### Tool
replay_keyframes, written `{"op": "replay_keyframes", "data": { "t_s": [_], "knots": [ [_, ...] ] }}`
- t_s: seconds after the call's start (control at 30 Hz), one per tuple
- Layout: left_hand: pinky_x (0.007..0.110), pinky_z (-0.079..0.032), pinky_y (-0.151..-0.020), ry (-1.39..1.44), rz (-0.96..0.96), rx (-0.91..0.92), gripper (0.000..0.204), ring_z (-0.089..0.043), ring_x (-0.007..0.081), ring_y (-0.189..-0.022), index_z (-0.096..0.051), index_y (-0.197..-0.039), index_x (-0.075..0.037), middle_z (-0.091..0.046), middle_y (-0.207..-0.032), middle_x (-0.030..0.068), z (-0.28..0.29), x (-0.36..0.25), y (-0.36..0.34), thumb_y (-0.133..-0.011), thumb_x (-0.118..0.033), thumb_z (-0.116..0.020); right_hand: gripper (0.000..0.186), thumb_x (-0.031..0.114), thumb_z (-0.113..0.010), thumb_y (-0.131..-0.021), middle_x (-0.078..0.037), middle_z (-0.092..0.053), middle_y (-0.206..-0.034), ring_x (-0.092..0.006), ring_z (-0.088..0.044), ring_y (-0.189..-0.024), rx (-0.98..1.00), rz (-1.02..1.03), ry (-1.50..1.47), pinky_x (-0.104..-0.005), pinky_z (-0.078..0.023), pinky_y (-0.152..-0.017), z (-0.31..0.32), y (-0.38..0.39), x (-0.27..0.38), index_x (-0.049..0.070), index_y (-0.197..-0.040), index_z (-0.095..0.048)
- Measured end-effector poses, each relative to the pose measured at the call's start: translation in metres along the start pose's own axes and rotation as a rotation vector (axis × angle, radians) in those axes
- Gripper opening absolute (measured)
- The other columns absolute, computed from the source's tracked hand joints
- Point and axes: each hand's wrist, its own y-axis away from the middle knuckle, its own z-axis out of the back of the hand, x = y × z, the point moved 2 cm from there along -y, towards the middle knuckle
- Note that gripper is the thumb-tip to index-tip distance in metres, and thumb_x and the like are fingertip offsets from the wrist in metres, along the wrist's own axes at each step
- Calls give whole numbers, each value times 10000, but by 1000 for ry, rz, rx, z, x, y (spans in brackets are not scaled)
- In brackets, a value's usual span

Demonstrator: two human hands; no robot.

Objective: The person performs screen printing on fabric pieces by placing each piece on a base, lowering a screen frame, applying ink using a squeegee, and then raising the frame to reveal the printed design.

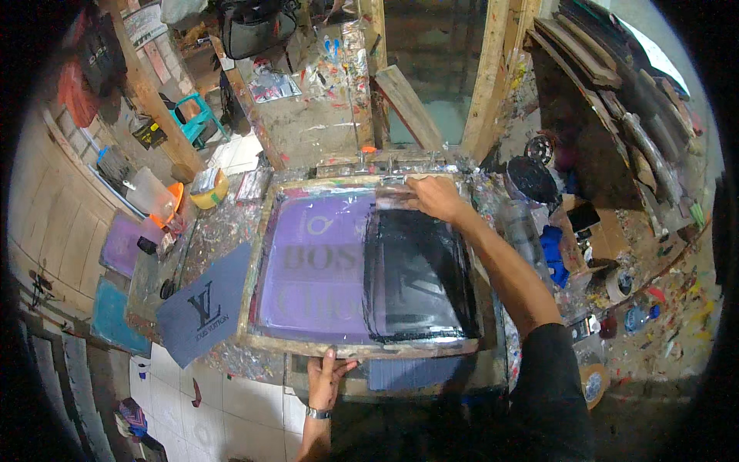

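Messy room, paint-splattered bench (219,240), with a screen (315,269), half purple, half black, over it. Right hand (437,197) grips a squeegee (394,199) at its far end; left hand (326,383) holds the near edge. Yellow tub (214,200) left, contents unclear; black bucket (531,181) right.

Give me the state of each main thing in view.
Frame, near edge touched by left grip
Mesh, purple left, black right
Squeegee, held in right grip
Printed cloth, lying left of frame
Second cloth, partly hidden by frame
Bottle, capped, on its side
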Motion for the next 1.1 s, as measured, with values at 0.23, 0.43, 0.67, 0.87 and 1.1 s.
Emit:
{"op": "replay_keyframes", "data": {
  "t_s": [0.23,0.43,0.67,0.87,1.1],
  "knots": [
    [455,-572,-853,42,21,-48,317,-650,246,-979,-443,-1224,-3,-578,-1113,104,20,25,-1,-1001,-200,-553,512,470,-661,-857,-192,-689,-783,-369,-680,-657,31,-66,15,-473,-530,-568,-8,80,60,-12,-1017,-600],
    [407,-579,-817,20,-11,-70,315,-670,243,-929,-474,-1172,-6,-617,-1055,122,9,18,-3,-987,-238,-579,479,524,-682,-822,-109,-629,-718,-284,-653,-646,-57,38,-9,-404,-509,-622,-4,216,141,57,-864,-587],
    [423,-554,-779,-43,-242,72,302,-672,268,-845,-497,-1034,-32,-584,-898,71,-14,-46,9,-1015,-332,-517,527,581,-676,-794,-104,-576,-783,-282,-587,-775,-464,-111,19,-554,-366,-913,68,219,171,63,-826,-585],
    [364,-519,-805,-376,-769,114,292,-652,207,-879,-460,-1133,13,-650,-949,144,-97,-165,-46,-1033,-261,-461,544,591,-663,-785,-132,-643,-779,-279,-627,-772,-774,-70,136,-447,-424,-835,180,124,128,48,-799,-647],
    [568,-283,-1117,-1328,-964,389,824,-180,481,-1435,-271,-1541,-200,-116,-1612,192,-140,-83,-259,-884,-565,-609,671,651,-548,-843,-196,-703,-740,-338,-714,-755,-451,-140,14,-466,-503,-742,281,33,97,14,-765,-742]
  ]
}}
